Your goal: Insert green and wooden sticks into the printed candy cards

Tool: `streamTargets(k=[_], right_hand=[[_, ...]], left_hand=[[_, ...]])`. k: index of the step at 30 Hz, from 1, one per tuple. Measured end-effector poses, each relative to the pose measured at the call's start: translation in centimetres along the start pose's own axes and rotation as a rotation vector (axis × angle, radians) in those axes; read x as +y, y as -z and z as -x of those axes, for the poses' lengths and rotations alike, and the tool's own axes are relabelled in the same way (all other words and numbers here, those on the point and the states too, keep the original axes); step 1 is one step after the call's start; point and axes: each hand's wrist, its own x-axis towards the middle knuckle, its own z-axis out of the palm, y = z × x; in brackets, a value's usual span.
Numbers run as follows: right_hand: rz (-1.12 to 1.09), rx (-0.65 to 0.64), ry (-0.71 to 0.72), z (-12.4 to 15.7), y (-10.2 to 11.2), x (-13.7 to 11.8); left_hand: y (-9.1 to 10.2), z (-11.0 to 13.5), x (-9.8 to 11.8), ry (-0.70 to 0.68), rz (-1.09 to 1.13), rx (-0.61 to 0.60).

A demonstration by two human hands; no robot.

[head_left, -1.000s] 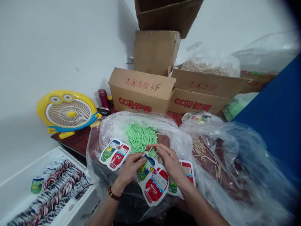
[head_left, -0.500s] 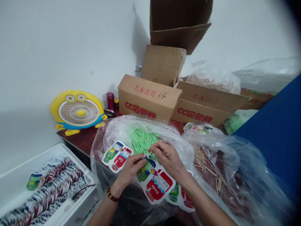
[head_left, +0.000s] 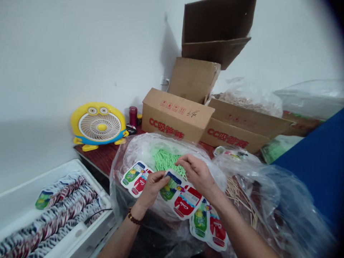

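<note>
My left hand (head_left: 153, 185) pinches the upper left edge of a printed bottle-shaped pouch (head_left: 180, 197), red and green with a blue top. My right hand (head_left: 198, 173) is closed at the pouch's top edge, fingers pinched together just over a pile of green sticks (head_left: 167, 160) that lies in a clear plastic bag (head_left: 134, 148). What the right fingers hold is too small to make out. One more such pouch (head_left: 135, 177) lies to the left on the bag, and others (head_left: 208, 224) lie under my right forearm.
A white bin (head_left: 32, 186) at the lower left holds rows of filled pouches (head_left: 57, 211). A yellow cartoon fan (head_left: 99, 125) stands by the wall. Cardboard boxes (head_left: 174, 114) are stacked behind. A second clear bag (head_left: 268, 193) with wooden sticks (head_left: 236, 191) lies at the right.
The view has shifted, so everything sits further right and lower. The pouch has come down a little and the green sticks that stood above its top no longer show.
</note>
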Motion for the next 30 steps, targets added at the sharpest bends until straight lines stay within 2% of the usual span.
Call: streamTargets(k=[2,4,7,10,12,14,16,18,20,22,26,30], right_hand=[[-0.048,0.134,-0.025,-0.2,0.3,0.4],[-0.103,0.303,-0.066,-0.3,0.7,1.5],[-0.159,0.444,-0.186,0.0,0.8,5.1],[-0.103,0.313,-0.296,0.6,-0.2,9.6],[-0.148,0.246,-0.365,0.8,-1.4,11.7],[-0.245,0.222,-0.414,0.8,-2.4,12.5],[-0.403,0.181,-0.451,0.8,-2.9,11.8],[-0.546,0.062,-0.453,1.0,-2.6,10.2],[-0.573,-0.089,-0.412,1.6,-1.7,8.6],[-0.54,-0.169,-0.409,2.3,-0.8,7.6],[-0.457,-0.16,-0.425,3.7,0.9,7.3],[-0.441,-0.085,-0.419,4.7,2.5,7.5]], left_hand=[[0.3,-0.1,-0.2,0.014,0.063,0.026],[1.2,0.0,-0.4,0.03,0.188,0.108],[3.4,0.6,-1.0,0.071,0.36,0.285],[5.3,1.3,-1.4,0.096,0.449,0.405],[5.6,1.6,-1.5,0.106,0.453,0.398],[4.9,1.6,-1.3,0.127,0.426,0.334],[3.6,1.2,-1.2,0.137,0.393,0.267],[2.2,0.7,-1.0,0.119,0.355,0.214],[0.9,0.3,-1.0,0.102,0.305,0.177],[-0.1,0.0,-1.1,0.093,0.245,0.161],[-1.5,-0.1,-1.0,0.09,0.088,0.14],[-2.5,0.1,-0.4,0.133,0.038,0.0]])
